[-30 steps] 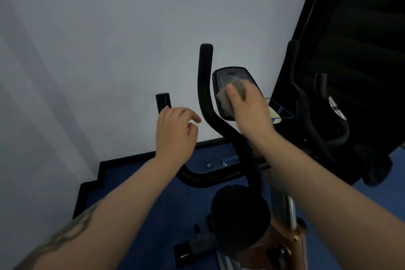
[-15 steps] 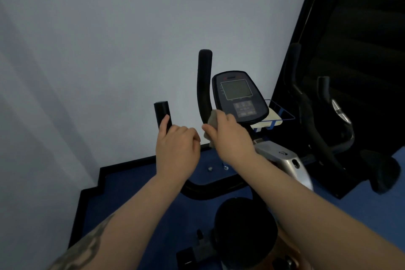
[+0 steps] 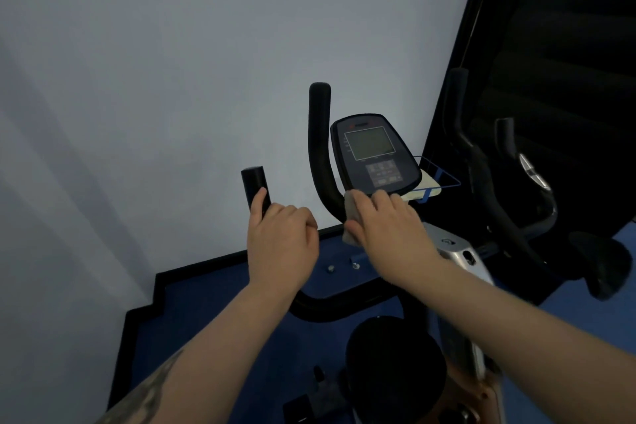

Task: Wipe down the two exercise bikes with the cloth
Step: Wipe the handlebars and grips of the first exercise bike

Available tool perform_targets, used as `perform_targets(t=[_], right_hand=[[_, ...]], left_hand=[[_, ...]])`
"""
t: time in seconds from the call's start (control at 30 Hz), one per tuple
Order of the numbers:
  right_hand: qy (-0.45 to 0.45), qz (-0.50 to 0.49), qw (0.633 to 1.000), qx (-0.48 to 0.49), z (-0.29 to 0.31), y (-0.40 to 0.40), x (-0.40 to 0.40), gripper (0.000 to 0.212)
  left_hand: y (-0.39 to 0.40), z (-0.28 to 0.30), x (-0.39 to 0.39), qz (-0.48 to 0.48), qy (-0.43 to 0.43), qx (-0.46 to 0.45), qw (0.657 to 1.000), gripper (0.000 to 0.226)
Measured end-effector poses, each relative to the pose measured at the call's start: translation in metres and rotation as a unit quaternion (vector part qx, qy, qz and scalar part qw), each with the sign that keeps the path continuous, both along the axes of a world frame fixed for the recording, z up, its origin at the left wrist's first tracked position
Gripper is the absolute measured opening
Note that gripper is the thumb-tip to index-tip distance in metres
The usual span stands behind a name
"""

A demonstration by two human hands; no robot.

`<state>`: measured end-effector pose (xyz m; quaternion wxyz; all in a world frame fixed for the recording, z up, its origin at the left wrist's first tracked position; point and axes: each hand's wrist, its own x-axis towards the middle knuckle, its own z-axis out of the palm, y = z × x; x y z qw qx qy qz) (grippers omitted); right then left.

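Note:
The nearer exercise bike stands in front of me, with a black console (image 3: 373, 157), a black saddle (image 3: 395, 361) and curved black handlebars (image 3: 320, 148). My left hand (image 3: 280, 241) grips the left handlebar grip (image 3: 255, 188), index finger lying along it. My right hand (image 3: 385, 220) holds a grey cloth (image 3: 351, 217) wrapped against the lower part of the right handlebar, just below the console. A second exercise bike (image 3: 499, 182) stands to the right, dark against a black panel.
A pale wall (image 3: 172, 79) rises close behind the bikes. The floor is blue (image 3: 206, 303) with a black skirting edge. A blue wire basket (image 3: 437, 181) holding something pale sits behind the console. A tall black panel (image 3: 550, 45) fills the right side.
My right hand came down off the console screen with the cloth onto the right handlebar below it. My left hand closed round the left grip.

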<state>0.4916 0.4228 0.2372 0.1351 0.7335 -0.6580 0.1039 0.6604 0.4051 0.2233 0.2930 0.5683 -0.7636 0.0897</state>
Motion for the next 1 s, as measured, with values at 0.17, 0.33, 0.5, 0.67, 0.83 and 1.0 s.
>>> perform_targets(t=[0.17, 0.33, 0.5, 0.67, 0.83, 1.0], right_hand=[[-0.075, -0.019, 0.996, 0.040, 0.010, -0.015, 0.026, 0.043], [-0.069, -0.003, 0.995, 0.067, 0.010, 0.006, -0.004, 0.042], [-0.132, -0.027, 0.986, 0.096, 0.025, -0.016, 0.020, 0.034], [-0.090, 0.000, 0.994, 0.070, 0.003, 0.012, -0.001, 0.039], [-0.072, 0.005, 0.995, 0.070, 0.016, -0.006, -0.006, 0.029], [-0.044, -0.040, 0.998, 0.001, 0.001, 0.023, 0.012, 0.040]], left_hand=[[0.001, 0.001, 0.001, -0.002, -0.004, 0.003, 1.000, 0.023], [0.002, 0.001, 0.000, 0.003, -0.002, 0.005, 1.000, 0.026], [0.002, 0.001, 0.000, 0.001, -0.004, 0.005, 1.000, 0.024], [0.003, 0.002, 0.001, -0.005, 0.004, 0.008, 1.000, 0.024], [0.001, 0.002, 0.000, 0.004, -0.011, 0.006, 1.000, 0.024], [0.002, 0.002, 0.000, -0.002, -0.006, 0.001, 1.000, 0.023]])
